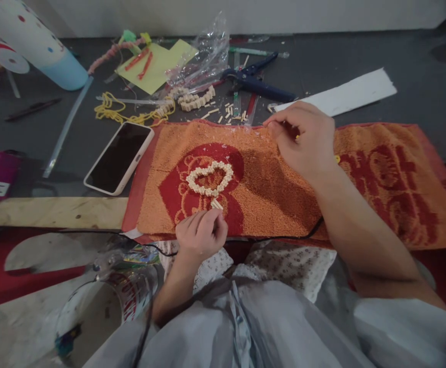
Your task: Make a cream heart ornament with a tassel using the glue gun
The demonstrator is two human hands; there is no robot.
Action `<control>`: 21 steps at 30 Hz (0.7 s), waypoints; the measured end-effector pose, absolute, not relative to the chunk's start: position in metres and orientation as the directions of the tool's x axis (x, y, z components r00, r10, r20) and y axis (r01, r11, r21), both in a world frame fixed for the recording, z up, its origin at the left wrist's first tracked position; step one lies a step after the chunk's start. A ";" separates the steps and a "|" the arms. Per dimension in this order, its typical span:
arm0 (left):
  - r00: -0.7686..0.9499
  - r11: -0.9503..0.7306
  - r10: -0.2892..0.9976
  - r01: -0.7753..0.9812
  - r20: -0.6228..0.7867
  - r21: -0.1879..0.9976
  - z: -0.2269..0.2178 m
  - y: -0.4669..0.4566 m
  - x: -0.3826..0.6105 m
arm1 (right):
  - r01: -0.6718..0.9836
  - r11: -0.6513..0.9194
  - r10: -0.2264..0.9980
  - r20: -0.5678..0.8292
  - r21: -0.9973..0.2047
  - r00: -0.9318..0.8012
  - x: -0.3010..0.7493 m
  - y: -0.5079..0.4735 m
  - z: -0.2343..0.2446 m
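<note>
A heart-shaped ring of small cream-coloured pieces (pixel 210 179) lies on an orange and red towel (pixel 276 204). A few short pale sticks (pixel 216 203) sit at its near tip. My left hand (pixel 202 232) is just below them at the towel's near edge, fingers curled closed; whatever is in them is hidden. Over the towel's far edge, my right hand (pixel 303 138) has thumb and index finger pinched together. Anything between those fingertips is too small to make out. Loose pale bits (pixel 230 111) are scattered on the dark table left of that hand.
A phone (pixel 119 158) lies left of the towel. Behind are navy pliers (pixel 255 84), crumpled clear plastic (pixel 203 56), yellow cord (pixel 111 108), a cream beaded coil (pixel 197 99) and yellow paper (pixel 157 66). A white strip (pixel 349 94) lies behind my right hand. A black cable (pixel 276 237) crosses the near edge.
</note>
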State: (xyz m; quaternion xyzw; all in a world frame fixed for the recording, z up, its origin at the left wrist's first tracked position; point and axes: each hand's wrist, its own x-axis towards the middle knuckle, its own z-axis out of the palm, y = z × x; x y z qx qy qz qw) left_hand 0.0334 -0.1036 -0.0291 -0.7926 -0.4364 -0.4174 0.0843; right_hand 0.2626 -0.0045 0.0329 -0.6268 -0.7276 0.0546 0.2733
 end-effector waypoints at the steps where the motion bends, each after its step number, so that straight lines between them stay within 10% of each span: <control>1: 0.271 -0.605 0.620 0.762 0.736 0.229 -0.029 -0.104 0.033 | 0.884 0.213 0.945 0.319 -0.417 -0.077 0.262 -0.004 0.033; 21: 0.286 -0.605 0.622 0.767 0.729 0.215 -0.031 -0.105 0.031 | 0.789 0.345 0.935 0.260 -0.509 -0.241 0.249 0.000 0.019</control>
